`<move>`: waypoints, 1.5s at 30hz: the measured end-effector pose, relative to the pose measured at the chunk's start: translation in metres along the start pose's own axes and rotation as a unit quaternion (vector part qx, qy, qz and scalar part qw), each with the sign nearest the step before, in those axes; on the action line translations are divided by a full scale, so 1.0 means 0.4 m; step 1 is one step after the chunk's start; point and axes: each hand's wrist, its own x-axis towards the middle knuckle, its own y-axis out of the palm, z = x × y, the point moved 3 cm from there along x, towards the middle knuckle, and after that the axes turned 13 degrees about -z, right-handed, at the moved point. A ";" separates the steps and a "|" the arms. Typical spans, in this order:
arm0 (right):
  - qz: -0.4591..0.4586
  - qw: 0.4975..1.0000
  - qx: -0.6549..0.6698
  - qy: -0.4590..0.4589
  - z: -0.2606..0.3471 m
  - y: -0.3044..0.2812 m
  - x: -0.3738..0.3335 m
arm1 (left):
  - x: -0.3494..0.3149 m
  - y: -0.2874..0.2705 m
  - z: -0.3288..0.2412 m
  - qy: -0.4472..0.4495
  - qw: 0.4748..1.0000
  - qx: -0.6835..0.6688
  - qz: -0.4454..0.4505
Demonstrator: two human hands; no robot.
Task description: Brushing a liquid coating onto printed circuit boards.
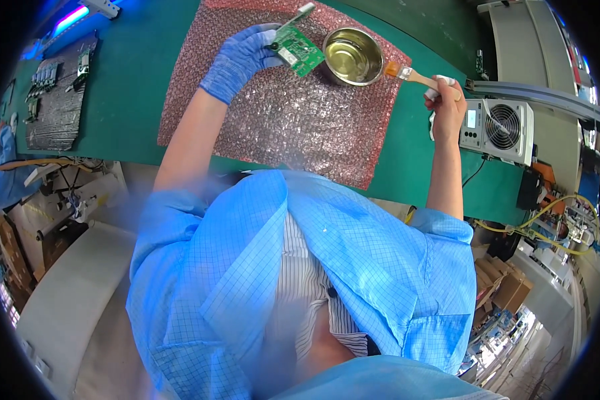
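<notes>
My left hand, in a blue knitted glove, is closed on the edge of a green circuit board. A thin pale strip with a white end sticks out beyond the board, by my fingers. Beside the board stands a round steel bowl with clear yellowish liquid in it. My right hand, with white wraps on some fingertips, grips the wooden handle of a flat brush. The brush's orange-brown bristles are at the bowl's right rim; whether they touch it I cannot tell.
Pink bubble wrap lies under the bowl on the green table. To the right stands a white fan unit with a round grille. On the left, more circuit boards lie on a dark sheet, near a glowing violet lamp.
</notes>
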 end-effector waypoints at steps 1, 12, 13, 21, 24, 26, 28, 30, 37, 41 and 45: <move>0.015 1.000 0.015 -0.004 0.010 0.004 -0.003 | 0.001 0.020 -0.009 -0.001 1.000 0.000 0.000; 0.253 0.958 0.010 -0.136 0.134 0.159 -0.081 | 0.014 0.083 -0.008 -0.050 0.989 0.100 0.102; 0.254 0.957 0.011 -0.136 0.140 0.167 -0.082 | 0.012 0.081 -0.008 -0.047 0.988 0.104 0.107; 0.320 0.937 -0.047 -0.131 0.142 0.214 -0.095 | -0.013 0.104 -0.038 -0.037 0.977 0.139 0.159; 0.282 0.951 -0.039 -0.117 0.126 0.219 -0.105 | -0.008 0.095 -0.036 -0.026 0.976 0.159 0.145; 0.268 0.956 -0.031 -0.112 0.105 0.218 -0.117 | -0.006 0.088 -0.030 -0.019 0.984 0.144 0.105; 0.254 0.961 -0.022 -0.108 0.085 0.211 -0.134 | -0.004 0.082 -0.024 -0.015 0.987 0.133 0.089; 0.260 0.961 -0.050 -0.080 0.069 0.203 -0.157 | -0.005 0.072 -0.019 -0.011 0.990 0.122 0.070; 0.207 0.969 -0.005 -0.138 0.094 0.203 -0.174 | -0.017 0.074 -0.030 0.012 0.988 0.152 0.036; 0.204 0.949 -0.001 -0.240 0.126 0.261 -0.183 | -0.031 0.097 -0.040 0.026 0.976 0.216 0.019; 0.250 0.906 -0.126 -0.318 0.120 0.281 -0.191 | -0.020 0.083 -0.033 0.032 0.982 0.184 0.024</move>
